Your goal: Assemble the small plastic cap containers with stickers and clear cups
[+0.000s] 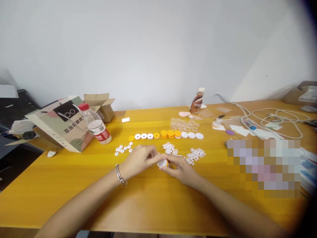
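Note:
Both hands meet at the middle of the yellow table [74, 185]. My left hand [138, 159], with a metal bangle on the wrist, pinches a small white and yellow round cap [163, 162]. My right hand [179, 168] grips the same cap from the other side. Behind the hands lies a row of yellow and white round caps [166, 135]. White lace-like plastic pieces [184, 152] lie just beyond my fingers. Small white bits [122, 148] sit to the left.
A water bottle with a red cap [95, 124] lies tilted against a paper bag [61, 124], with a cardboard box [101, 105] behind. A brown drink bottle [197, 101], clear rings [184, 124], white cables [274, 122] and papers fill the right side.

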### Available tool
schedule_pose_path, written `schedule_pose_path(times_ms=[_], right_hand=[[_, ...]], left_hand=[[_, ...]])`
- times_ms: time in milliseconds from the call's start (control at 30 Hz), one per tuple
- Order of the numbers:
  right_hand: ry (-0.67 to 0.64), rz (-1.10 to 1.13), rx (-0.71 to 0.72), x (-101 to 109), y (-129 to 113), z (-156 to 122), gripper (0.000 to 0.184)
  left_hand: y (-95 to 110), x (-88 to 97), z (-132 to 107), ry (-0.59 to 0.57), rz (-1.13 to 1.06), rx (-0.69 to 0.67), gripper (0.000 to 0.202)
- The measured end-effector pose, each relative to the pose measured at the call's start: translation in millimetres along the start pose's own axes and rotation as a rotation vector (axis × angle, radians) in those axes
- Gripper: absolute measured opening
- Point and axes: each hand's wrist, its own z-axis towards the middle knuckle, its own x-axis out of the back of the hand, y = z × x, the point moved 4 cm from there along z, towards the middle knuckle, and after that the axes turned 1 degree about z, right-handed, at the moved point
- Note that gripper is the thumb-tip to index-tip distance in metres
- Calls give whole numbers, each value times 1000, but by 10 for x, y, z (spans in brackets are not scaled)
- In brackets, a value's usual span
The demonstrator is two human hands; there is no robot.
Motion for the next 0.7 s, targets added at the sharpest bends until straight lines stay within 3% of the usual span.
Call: schedule_pose_path(times_ms=[133,233,333,467,700], right_hand=[[-77,169,-70,4,29,21,30],[-92,278,-90,3,14,37,32],[-80,338,-77,-9,9,45,33],[-70,300,-95,-26,51,36,32],[-41,196,-74,12,42,31,32]], left_hand=[[57,112,1,-153,-178,-264,23],[68,182,-18,-174,-214,-390,39],[12,185,-12,-101,-209,-291,59],[-49,87,1,-133,-203,-113,30],[-1,134,24,-95,-185,-110,31]])
